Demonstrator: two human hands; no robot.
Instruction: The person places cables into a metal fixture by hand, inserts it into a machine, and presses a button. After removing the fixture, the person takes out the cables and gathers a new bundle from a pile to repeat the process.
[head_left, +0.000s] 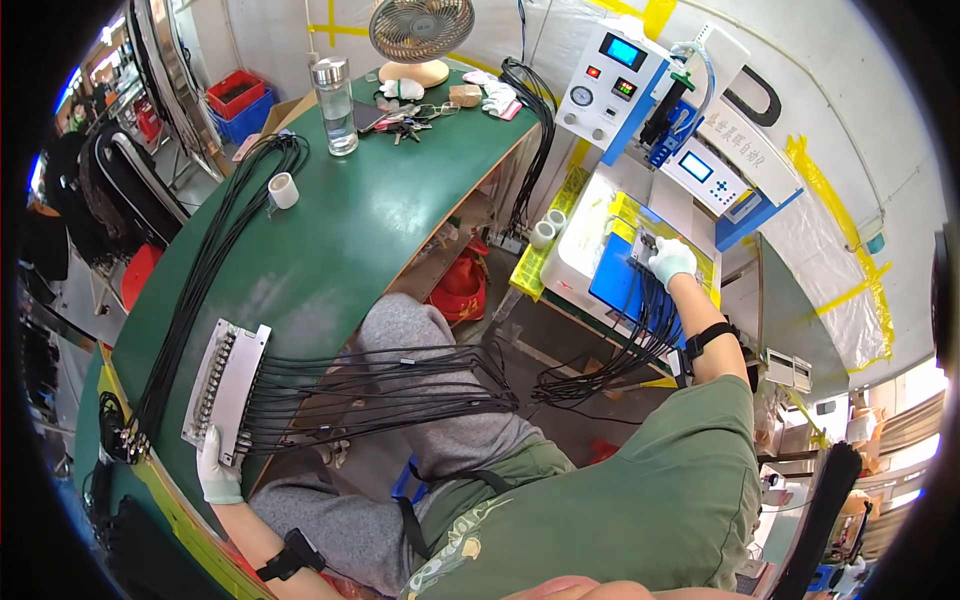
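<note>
My left hand [218,472], in a white glove, grips the near end of a long metal cable holder [232,385] on the green table. A row of small metal connector ends lines its left side, and black cables [400,398] run from it to the right across my lap. At the right, my gloved right hand [672,260] has its fingers curled on a second, smaller-looking metal holder [645,245]. That one lies on the blue plate [612,272] of a bench machine, partly hidden by my hand. More black cables [645,325] hang from it over the machine's front edge.
A white-and-blue machine [715,170] with a syringe head stands over the plate, beside a control box [612,90]. On the green table [330,240] are a bottle [336,108], fan [420,30], tape roll [283,190], keys [405,128] and a cable bundle [205,265].
</note>
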